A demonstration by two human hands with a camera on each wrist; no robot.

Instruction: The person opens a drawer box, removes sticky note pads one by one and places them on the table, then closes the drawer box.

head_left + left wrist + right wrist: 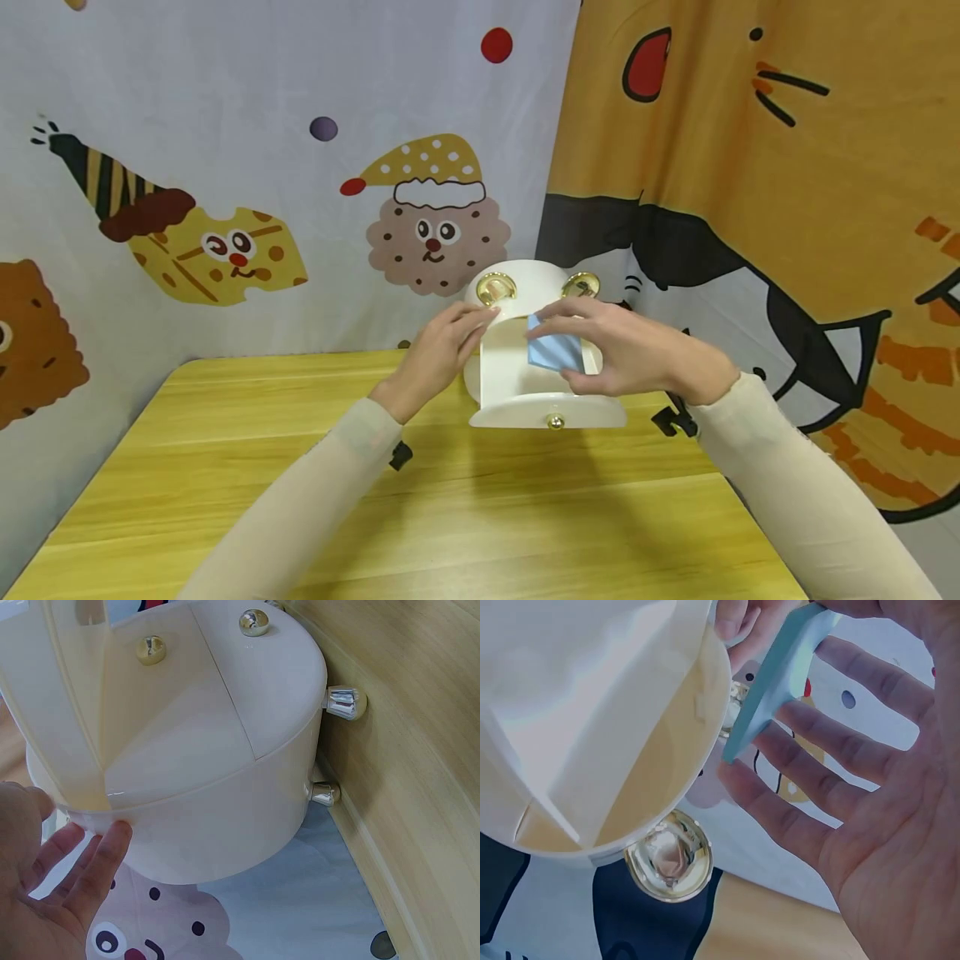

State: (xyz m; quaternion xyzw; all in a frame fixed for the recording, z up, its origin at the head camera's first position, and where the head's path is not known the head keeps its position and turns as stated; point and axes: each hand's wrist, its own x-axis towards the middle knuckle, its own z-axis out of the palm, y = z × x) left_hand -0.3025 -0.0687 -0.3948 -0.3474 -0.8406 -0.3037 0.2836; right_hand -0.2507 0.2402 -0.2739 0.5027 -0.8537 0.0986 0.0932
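A white rounded box (pixel 531 287) with gold knobs and a pulled-out drawer (pixel 517 412) stands at the table's back. My right hand (pixel 637 348) holds a light blue flat slab (pixel 553 352) above that drawer, thumb at its lower edge and fingers at the upper one. In the right wrist view the slab (pixel 769 686) looks thin; its exact kind is unclear. The fingers of my left hand (pixel 431 354) touch the box's upper left edge. From the left wrist, these fingers (pixel 97 866) look nearly straight against the white wall.
Two gold domed discs (pixel 497 288) sit on top of the box. Its gold feet (pixel 346 703) rest on the wooden table (pixel 247 467). A curtain with cartoon prints (pixel 420 75) hangs close behind, and an orange one (pixel 840 167) on the right.
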